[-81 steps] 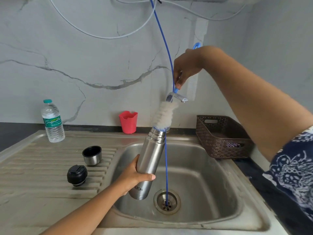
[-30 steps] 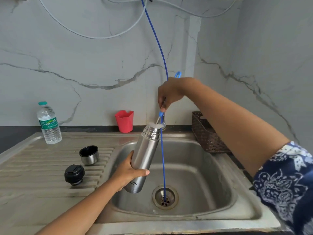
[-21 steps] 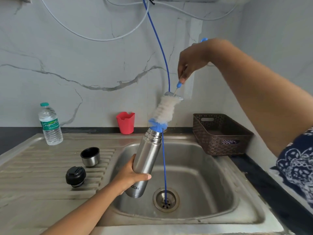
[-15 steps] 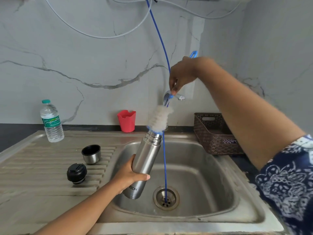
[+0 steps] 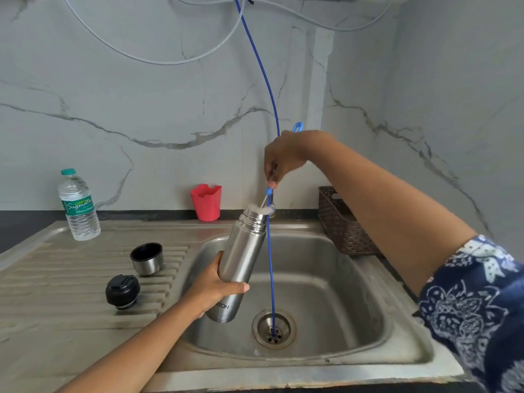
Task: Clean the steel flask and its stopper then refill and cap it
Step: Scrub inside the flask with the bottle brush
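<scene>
The left hand point(image 5: 215, 285) grips the steel flask point(image 5: 241, 259) low (letters "LTON" near its base) over the sink point(image 5: 354, 293), long axis tilted, mouth up and rightward, where the right hand point(image 5: 283, 157) pinches the bottle brush point(image 5: 256, 208) sunk inside; the stopper point(image 5: 122, 290) sits on the drainboard point(image 5: 56, 279).

Marble wall point(image 5: 141, 103), SS sink point(image 5: 348, 293), blk counter point(image 5: 19, 222)

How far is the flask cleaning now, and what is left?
Done: the flask is open, stopper and cup on the drainboard. In hand: left hand holds the flask over the sink, right hand holds the brush, bristles almost fully inside. Left, apparently: stopper, refill, capping.
</scene>
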`<action>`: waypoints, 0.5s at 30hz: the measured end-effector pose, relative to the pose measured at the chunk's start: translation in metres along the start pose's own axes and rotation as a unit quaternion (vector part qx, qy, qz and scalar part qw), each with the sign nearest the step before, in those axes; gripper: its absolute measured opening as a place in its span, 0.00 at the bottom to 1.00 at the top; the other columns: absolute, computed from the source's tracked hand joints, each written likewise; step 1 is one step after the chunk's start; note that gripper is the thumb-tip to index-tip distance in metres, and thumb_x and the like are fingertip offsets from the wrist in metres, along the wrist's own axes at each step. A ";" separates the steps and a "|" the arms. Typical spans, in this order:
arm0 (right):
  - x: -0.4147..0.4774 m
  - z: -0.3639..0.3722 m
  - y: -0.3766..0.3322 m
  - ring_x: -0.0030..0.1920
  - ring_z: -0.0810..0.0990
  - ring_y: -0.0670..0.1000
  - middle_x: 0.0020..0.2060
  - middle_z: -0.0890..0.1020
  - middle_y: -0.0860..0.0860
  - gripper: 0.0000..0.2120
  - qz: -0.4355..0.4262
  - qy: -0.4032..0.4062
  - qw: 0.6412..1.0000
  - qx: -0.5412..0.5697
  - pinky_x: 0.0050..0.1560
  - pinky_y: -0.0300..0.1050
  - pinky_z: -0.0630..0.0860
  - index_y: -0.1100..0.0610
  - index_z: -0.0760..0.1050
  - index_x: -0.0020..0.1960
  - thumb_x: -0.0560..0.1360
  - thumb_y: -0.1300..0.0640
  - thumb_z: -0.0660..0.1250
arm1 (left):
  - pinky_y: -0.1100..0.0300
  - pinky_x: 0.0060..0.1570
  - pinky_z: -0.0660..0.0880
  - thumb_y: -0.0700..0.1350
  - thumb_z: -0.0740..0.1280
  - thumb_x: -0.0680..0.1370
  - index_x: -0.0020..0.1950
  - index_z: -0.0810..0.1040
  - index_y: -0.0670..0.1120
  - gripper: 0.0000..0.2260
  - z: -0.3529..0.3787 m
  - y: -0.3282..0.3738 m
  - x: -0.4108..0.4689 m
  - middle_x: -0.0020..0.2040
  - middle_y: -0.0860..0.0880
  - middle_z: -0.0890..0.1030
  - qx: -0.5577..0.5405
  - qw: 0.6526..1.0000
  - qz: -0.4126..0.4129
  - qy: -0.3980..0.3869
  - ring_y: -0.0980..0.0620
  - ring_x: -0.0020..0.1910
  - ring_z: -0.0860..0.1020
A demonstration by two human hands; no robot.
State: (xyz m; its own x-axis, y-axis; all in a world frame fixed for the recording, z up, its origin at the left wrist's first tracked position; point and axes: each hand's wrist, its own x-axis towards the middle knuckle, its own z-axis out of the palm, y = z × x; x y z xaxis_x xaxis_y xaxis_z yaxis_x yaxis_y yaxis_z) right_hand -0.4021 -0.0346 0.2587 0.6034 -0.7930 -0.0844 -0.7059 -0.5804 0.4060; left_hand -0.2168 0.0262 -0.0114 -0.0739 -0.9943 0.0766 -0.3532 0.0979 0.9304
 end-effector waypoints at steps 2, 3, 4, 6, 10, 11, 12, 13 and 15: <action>-0.006 -0.013 0.008 0.44 0.74 0.44 0.41 0.78 0.40 0.15 0.018 -0.004 1.000 0.010 0.51 0.42 0.64 0.50 0.81 0.56 0.74 0.44 0.68 | 0.58 0.50 0.78 0.54 0.78 0.55 0.58 0.70 0.61 0.34 -0.001 0.001 -0.001 0.51 0.54 0.82 0.004 1.000 0.004 0.000 0.57 0.49 0.81; -0.010 -0.020 0.013 0.43 0.73 0.44 0.39 0.78 0.40 0.14 0.029 -0.005 1.000 0.010 0.51 0.42 0.64 0.50 0.82 0.56 0.74 0.44 0.68 | 0.60 0.48 0.77 0.53 0.78 0.55 0.58 0.70 0.61 0.33 -0.003 0.001 -0.002 0.51 0.54 0.82 0.009 1.000 0.004 0.000 0.57 0.49 0.81; -0.014 -0.028 0.018 0.44 0.73 0.45 0.40 0.78 0.41 0.14 0.041 -0.002 0.999 0.009 0.50 0.42 0.64 0.50 0.82 0.55 0.74 0.44 0.68 | 0.62 0.46 0.77 0.51 0.79 0.57 0.58 0.70 0.61 0.33 -0.004 0.000 -0.003 0.51 0.53 0.82 0.014 1.000 0.005 0.001 0.57 0.49 0.81; -0.024 -0.042 0.033 0.49 0.75 0.50 0.45 0.81 0.47 0.13 0.064 0.007 0.998 0.014 0.50 0.42 0.63 0.50 0.83 0.53 0.74 0.44 0.68 | 0.66 0.43 0.74 0.43 0.80 0.62 0.59 0.69 0.60 0.32 -0.007 -0.002 -0.004 0.52 0.53 0.81 0.018 1.000 0.005 0.003 0.56 0.50 0.80; -0.040 -0.063 0.057 0.57 0.77 0.53 0.53 0.82 0.55 0.12 0.089 0.003 0.995 0.043 0.53 0.43 0.64 0.52 0.83 0.50 0.75 0.46 0.67 | 0.65 0.43 0.74 0.44 0.80 0.62 0.60 0.69 0.59 0.32 -0.005 -0.001 -0.002 0.52 0.53 0.81 0.020 1.000 0.010 0.004 0.57 0.50 0.80; -0.040 -0.065 0.058 0.57 0.77 0.54 0.53 0.82 0.55 0.13 0.092 0.001 0.995 0.041 0.53 0.44 0.64 0.53 0.83 0.50 0.75 0.46 0.67 | 0.66 0.43 0.74 0.44 0.80 0.63 0.60 0.69 0.59 0.32 -0.004 -0.001 -0.001 0.52 0.54 0.81 0.022 1.000 0.010 0.002 0.57 0.50 0.80; -0.039 -0.064 0.057 0.57 0.77 0.54 0.54 0.82 0.56 0.12 0.093 0.002 0.995 0.038 0.52 0.43 0.64 0.52 0.83 0.50 0.75 0.46 0.67 | 0.66 0.43 0.74 0.43 0.80 0.64 0.59 0.68 0.59 0.31 -0.003 -0.002 -0.001 0.53 0.54 0.80 0.025 1.000 0.010 -0.001 0.57 0.50 0.80; -0.035 -0.061 0.055 0.57 0.77 0.54 0.54 0.82 0.56 0.12 0.091 0.002 0.995 0.034 0.51 0.43 0.63 0.52 0.83 0.50 0.75 0.46 0.67 | 0.66 0.42 0.74 0.42 0.80 0.64 0.58 0.68 0.60 0.31 -0.002 -0.004 -0.001 0.53 0.54 0.80 0.029 1.000 0.008 -0.003 0.57 0.50 0.80; -0.025 -0.050 0.045 0.51 0.76 0.51 0.53 0.82 0.52 0.12 0.085 0.002 0.996 0.020 0.51 0.42 0.64 0.51 0.83 0.51 0.75 0.45 0.67 | 0.66 0.43 0.74 0.42 0.80 0.64 0.57 0.69 0.61 0.30 -0.004 -0.009 -0.002 0.53 0.54 0.80 0.037 0.999 0.001 -0.005 0.57 0.50 0.80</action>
State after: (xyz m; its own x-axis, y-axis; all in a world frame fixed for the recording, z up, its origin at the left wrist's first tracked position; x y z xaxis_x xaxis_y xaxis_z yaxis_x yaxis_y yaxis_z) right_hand -0.4307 -0.0315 0.3245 0.4753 -0.8797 -0.0129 -0.8121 -0.4443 0.3783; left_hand -0.2101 0.0270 -0.0181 -0.0848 -0.9936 0.0750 -0.4201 0.1039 0.9015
